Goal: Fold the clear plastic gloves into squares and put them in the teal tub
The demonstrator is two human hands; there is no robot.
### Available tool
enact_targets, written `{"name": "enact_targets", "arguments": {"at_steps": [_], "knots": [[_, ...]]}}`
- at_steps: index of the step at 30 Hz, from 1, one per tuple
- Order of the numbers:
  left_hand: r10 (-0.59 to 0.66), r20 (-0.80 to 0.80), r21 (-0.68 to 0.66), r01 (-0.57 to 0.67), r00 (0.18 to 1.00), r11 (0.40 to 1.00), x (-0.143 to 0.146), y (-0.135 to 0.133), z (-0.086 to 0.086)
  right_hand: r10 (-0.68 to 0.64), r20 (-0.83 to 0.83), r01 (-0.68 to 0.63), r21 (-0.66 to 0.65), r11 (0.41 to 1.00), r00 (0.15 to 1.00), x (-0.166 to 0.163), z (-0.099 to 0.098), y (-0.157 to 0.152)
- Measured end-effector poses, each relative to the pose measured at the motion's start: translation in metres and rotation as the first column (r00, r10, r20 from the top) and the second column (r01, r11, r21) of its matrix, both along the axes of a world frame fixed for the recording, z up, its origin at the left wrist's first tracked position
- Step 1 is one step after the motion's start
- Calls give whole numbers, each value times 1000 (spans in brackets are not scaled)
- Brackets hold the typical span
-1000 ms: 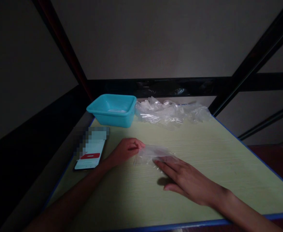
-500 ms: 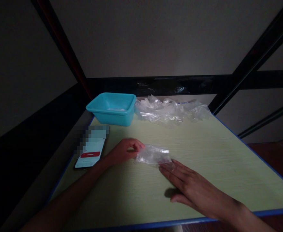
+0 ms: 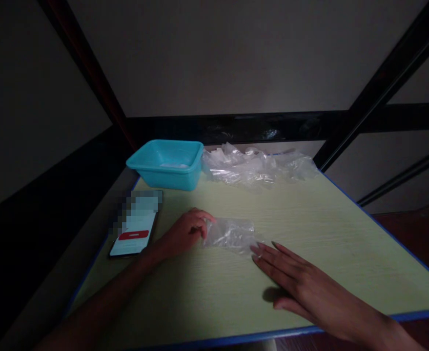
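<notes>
A small clear plastic bag (image 3: 229, 233) lies flat on the pale wood-grain table. My left hand (image 3: 187, 233) has its thumb and fingers closed at the bag's left edge. At the bag's lower right corner, my right hand (image 3: 298, 280) rests with fingers stretched out, the fingertips touching the plastic and the thumb held apart. Whether anything is inside the bag I cannot make out.
A turquoise plastic basin (image 3: 170, 176) stands at the back left, with something white in it. Beside it spreads a heap of crumpled clear plastic bags (image 3: 247, 168). A phone (image 3: 135, 226) with a lit screen lies left of my left forearm. The table (image 3: 185, 302) has a blue edge.
My right hand has slid a little to the right along the bag, and the bag's lower right part looks more spread out. My left hand stays at its left edge. The view has shifted slightly.
</notes>
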State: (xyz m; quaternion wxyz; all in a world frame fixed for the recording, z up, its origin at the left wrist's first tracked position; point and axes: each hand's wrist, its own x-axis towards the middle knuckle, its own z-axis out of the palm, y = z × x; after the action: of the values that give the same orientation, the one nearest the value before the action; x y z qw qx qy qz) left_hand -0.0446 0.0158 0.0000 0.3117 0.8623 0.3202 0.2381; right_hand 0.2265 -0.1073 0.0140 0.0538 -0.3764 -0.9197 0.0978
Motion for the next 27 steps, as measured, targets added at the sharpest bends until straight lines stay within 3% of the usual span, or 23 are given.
{"name": "enact_targets", "arguments": {"at_steps": [7, 11, 16, 23, 27], "knots": [[127, 62, 206, -137, 990, 969, 17, -16, 12, 40, -18, -36, 193, 981, 999, 13, 11, 1], [22, -76, 271, 0, 997, 963, 38, -31, 13, -21, -55, 37, 316, 948, 998, 17, 9, 13], [-79, -245, 232, 138, 966, 963, 52, -35, 9, -18, -50, 38, 432, 901, 999, 17, 1, 30], [-176, -342, 131, 232, 923, 964, 18, -24, 37, 2, -81, 34, 446, 894, 997, 5, 9, 35], [-129, -401, 224, 234, 907, 946, -3, -25, 40, 13, -75, 21, 432, 902, 997, 0, 10, 37]]}}
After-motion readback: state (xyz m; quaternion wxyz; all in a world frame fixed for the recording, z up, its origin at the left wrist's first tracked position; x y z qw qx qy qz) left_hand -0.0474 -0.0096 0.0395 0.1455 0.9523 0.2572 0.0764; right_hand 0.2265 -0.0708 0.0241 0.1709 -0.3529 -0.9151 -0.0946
